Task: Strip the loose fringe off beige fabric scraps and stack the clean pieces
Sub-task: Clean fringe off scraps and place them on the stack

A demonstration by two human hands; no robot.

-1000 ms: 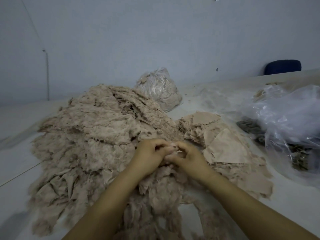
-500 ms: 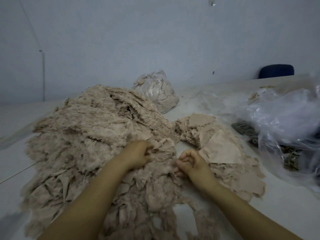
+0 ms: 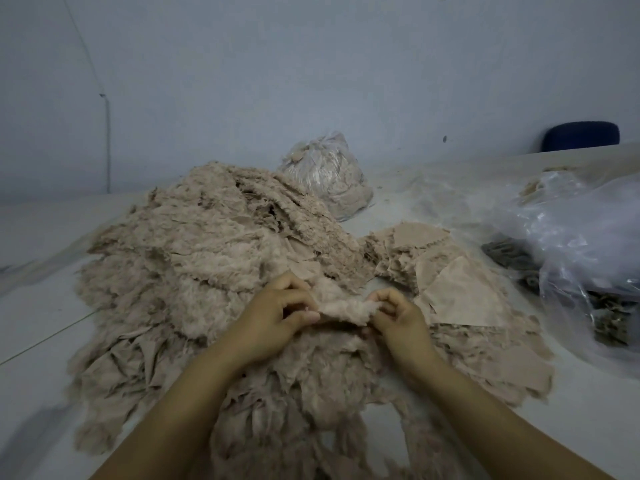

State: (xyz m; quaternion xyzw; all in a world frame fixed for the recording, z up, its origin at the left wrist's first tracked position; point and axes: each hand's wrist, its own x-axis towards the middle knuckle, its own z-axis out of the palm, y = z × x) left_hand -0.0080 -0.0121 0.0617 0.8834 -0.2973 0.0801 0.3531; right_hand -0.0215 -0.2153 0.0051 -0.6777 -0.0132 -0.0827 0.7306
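Head view: left hand and right hand pinch opposite ends of fluffy scrap; light, limp, frays easily; clean stack at 2 o'clock.

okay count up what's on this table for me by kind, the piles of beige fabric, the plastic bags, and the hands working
Beige fabric heaps: 2, the big fuzzy unstripped pile and the flatter stack of clean pieces.
Clear plastic bags: 2, the tied one stuffed with beige scraps at the back and the crumpled one on the right.
Hands: 2, the left hand and right hand, both pinching one fringed beige scrap.
Total: 7.
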